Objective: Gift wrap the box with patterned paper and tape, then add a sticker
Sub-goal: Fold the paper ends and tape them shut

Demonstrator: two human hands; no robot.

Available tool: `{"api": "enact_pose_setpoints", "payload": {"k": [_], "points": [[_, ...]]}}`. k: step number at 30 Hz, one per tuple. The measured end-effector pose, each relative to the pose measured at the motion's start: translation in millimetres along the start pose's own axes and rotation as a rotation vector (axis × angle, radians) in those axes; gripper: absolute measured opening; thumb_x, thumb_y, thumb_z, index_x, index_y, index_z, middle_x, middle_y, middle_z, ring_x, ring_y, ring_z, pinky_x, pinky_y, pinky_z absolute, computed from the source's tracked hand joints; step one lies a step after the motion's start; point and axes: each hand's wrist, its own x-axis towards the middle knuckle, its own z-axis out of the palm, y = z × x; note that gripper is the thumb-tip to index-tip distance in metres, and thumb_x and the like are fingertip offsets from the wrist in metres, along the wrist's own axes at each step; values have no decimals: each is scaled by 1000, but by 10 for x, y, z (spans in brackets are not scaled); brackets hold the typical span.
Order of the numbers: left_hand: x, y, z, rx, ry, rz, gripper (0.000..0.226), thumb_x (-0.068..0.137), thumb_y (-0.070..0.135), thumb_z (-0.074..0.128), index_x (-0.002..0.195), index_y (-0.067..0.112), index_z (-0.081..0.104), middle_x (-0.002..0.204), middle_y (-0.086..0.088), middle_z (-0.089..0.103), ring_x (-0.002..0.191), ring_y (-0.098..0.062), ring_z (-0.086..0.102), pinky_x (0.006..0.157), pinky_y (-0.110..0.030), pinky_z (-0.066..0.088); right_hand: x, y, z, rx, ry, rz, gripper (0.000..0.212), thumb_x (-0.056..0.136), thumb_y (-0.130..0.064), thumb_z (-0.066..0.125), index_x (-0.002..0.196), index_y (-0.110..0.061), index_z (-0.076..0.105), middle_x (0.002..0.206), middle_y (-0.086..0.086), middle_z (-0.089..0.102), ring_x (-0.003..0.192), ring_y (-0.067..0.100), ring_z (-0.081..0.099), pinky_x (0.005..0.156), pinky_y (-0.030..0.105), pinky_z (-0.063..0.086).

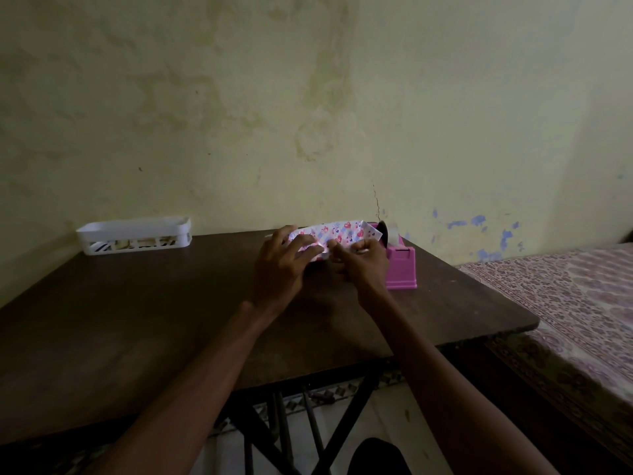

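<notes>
I see the paper-wrapped box (337,233) near the far edge of the table (137,320), the left hand (279,265) pressing flat on it while the right hand (368,265) pinches its near edge with curled fingers. A pink tape dispenser (400,269) stands just beside it on the right. A white basket (133,234) sits well apart at the far left.

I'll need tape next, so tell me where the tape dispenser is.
Head view: the pink tape dispenser stands on the table's far right side, right beside the right hand and the patterned paper, close to the wall.
</notes>
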Motion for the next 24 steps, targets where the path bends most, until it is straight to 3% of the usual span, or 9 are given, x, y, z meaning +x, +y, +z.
{"api": "enact_pose_setpoints", "payload": {"k": [3,7,10,15,20,24], "points": [[-16,-11,-12,3,-22,-20,42,79,-3,66,116,16,67,123,-3,63,118,-34,53,91,-46,47,33,42,-6,-49,-3,14,40,73,-26,86,84,-15,50,83,17,72,68,23,73,65,39,60],[-9,7,-29,-15,-35,-44,40,78,2,68,115,16,66,121,-3,61,115,-34,54,88,-47,48,105,98,-21,-174,-20,37,45,70,-32,87,92,-7,57,89,16,72,76,24,73,66,38,61],[2,35,-28,-38,-31,-65,38,78,2,69,114,14,68,121,-4,62,116,-33,54,89,-46,49,98,103,-26,-226,10,-4,45,67,-40,87,88,-15,55,87,13,71,79,27,71,69,43,61],[7,27,-64,-116,37,-115,27,78,2,73,103,11,72,115,-5,64,114,-30,54,88,-39,52,-16,163,-51,-287,-47,-91,48,76,-41,80,91,0,62,81,14,69,71,22,68,57,22,54],[-18,-42,-49,-122,23,-87,25,74,-2,76,97,8,74,110,-6,66,114,-31,54,89,-39,52,24,219,-9,-380,-46,-111,39,77,-40,79,72,-5,65,63,7,68,60,21,68,62,43,59],[-18,-71,-52,-142,45,-97,27,73,-1,78,97,8,74,110,-7,66,114,-31,54,87,-41,53,37,152,14,-497,5,-210,37,76,-45,79,70,-12,63,58,-3,64,52,8,61,55,28,53]]}}
